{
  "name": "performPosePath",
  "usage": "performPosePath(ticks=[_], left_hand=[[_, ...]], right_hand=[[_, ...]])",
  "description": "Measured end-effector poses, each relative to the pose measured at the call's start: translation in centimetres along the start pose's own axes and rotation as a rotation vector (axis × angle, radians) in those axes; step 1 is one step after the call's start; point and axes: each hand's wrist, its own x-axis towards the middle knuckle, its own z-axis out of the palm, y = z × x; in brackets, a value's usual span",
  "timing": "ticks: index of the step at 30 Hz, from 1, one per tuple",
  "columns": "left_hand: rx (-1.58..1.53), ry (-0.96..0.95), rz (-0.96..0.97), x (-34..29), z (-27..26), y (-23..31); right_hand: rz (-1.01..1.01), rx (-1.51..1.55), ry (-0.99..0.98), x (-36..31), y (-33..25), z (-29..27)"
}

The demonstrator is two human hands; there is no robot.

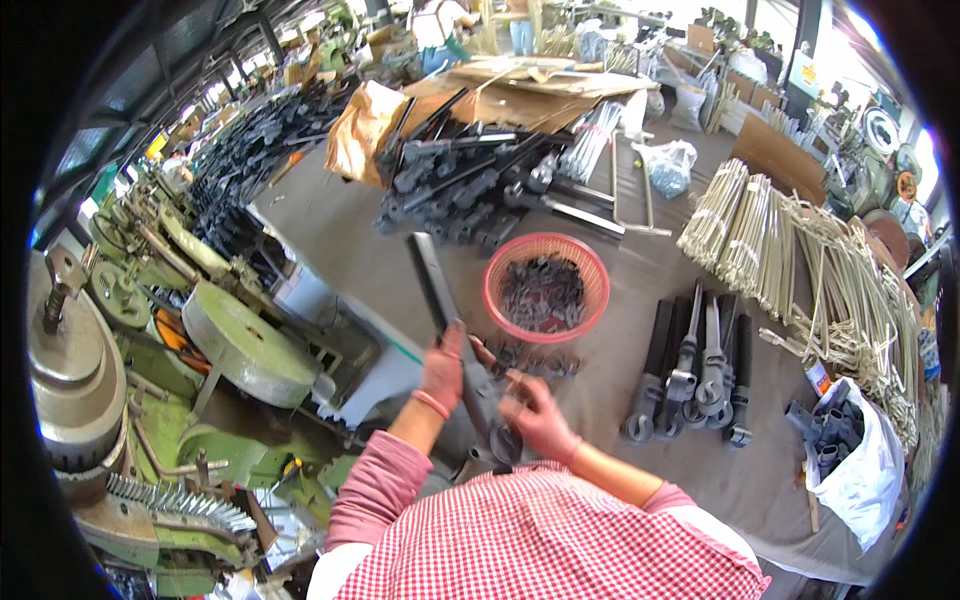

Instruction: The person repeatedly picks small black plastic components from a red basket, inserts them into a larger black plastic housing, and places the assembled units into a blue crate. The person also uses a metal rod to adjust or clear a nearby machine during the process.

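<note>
L hand (441, 380) has fingers wrapped round dk tube (429, 275), near side of desk (600, 385), axis near-right to far-left; R hand (540, 415) closer to near end, fingers bent, can't tell if gripping.

No lettering can be read. A pale sign (803, 76) with a yellow patch, on the dark pillar (808, 36) at upper right, is too small to make out; so is the label (819, 380) on the small can (812, 366) near the white bag (862, 495).
</note>
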Motion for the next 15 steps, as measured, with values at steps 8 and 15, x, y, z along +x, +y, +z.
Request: performPosePath(ticks=[8,15], left_hand=[[-0.426,-0.098,-0.171,-9.0,-10.7,0.9],[-0.492,-0.091,-0.086,-12.2,-13.0,2.6]], right_hand=[[0.01,-1.102,0.066,0.6,12.0,-8.5],[0.092,-1.357,-0.117,3.3,11.5,-5.1]])
